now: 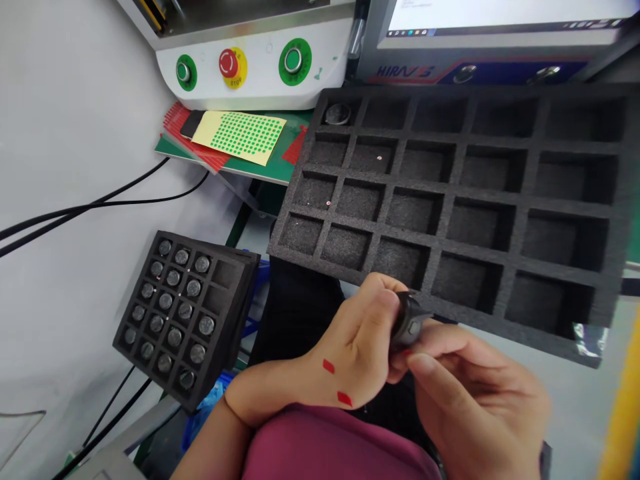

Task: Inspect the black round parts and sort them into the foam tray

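Black foam grid tray (500,193) holds one round part (rest unfilled), while left hand (350,347) and right hand (475,393) pinch a small black component (407,323) between closed fingertips

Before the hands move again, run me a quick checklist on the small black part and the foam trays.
1. Small black part held by both the left hand and the right hand: ok.
2. Part's surface free of damage: cannot tell, fingers cover most of it.
3. Big foam tray has open pockets near the hands: ok.
4. Small foam tray, left of the hands, loaded with round parts: ok, the rightmost column looks unfilled.
5. Red stickers on the left hand lying flat: ok.
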`<state>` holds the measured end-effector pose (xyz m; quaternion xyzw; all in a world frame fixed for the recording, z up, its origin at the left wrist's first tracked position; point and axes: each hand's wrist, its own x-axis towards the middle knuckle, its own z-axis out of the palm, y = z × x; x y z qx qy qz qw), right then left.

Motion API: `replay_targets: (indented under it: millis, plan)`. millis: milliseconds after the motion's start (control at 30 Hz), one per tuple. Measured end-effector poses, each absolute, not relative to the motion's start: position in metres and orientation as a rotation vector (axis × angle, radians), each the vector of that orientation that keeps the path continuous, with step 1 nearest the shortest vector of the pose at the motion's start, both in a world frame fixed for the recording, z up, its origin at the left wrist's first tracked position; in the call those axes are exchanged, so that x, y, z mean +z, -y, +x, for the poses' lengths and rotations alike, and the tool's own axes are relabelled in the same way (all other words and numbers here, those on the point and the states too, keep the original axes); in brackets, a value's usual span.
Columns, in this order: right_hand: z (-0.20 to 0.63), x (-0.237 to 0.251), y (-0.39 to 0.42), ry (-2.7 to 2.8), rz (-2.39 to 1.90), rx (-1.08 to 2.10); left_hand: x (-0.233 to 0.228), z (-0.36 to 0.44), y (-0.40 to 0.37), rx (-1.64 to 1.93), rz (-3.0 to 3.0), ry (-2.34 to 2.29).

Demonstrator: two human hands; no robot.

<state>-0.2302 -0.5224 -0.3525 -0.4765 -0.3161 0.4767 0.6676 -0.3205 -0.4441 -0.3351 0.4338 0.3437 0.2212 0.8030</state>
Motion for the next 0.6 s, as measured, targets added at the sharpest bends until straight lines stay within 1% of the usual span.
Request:
replay_targets:
  millis: [200,433,600]
  plan:
    - [-0.232,-0.35,0.524,0.597,-1.062,1.138,-0.34,-0.321,0.444,0.508,0.988,-0.682]
    - [-0.239,-0.345,0.524,0.532,-1.064,1.108,-0.34,-0.321,0.449,0.575,1.027,-0.692]
    - [-0.246,-0.346,0.521,0.408,-0.936,1.223,-0.344,-0.322,0.452,0.662,1.15,-0.694]
